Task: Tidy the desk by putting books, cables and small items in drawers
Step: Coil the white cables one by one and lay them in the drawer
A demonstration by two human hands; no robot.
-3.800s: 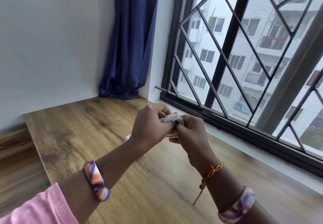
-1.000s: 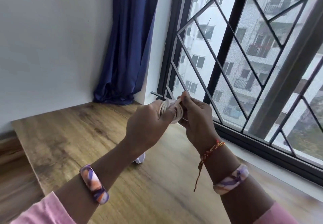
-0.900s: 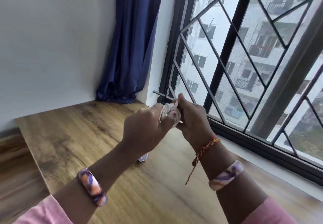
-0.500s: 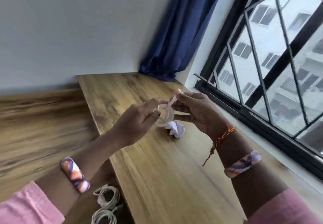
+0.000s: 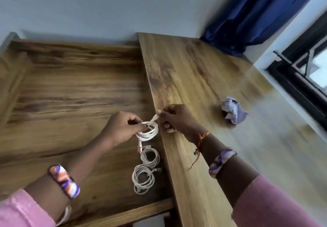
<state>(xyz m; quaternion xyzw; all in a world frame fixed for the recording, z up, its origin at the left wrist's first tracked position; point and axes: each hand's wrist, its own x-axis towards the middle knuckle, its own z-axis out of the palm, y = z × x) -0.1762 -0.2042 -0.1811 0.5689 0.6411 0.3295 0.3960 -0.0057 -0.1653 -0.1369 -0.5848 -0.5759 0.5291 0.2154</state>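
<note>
A wooden tabletop (image 5: 203,88) borders an open drawer (image 5: 70,92). Above the drawer, the left hand (image 5: 122,126) grips a coiled white cable (image 5: 147,132); the right hand (image 5: 175,118) pinches its plug end, pointing up-right. Two coiled cables (image 5: 145,170) lie below.

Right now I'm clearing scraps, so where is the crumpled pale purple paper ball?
In the head view, the crumpled pale purple paper ball lies on the wooden desk top, to the right of the right hand, toward the window.
</note>
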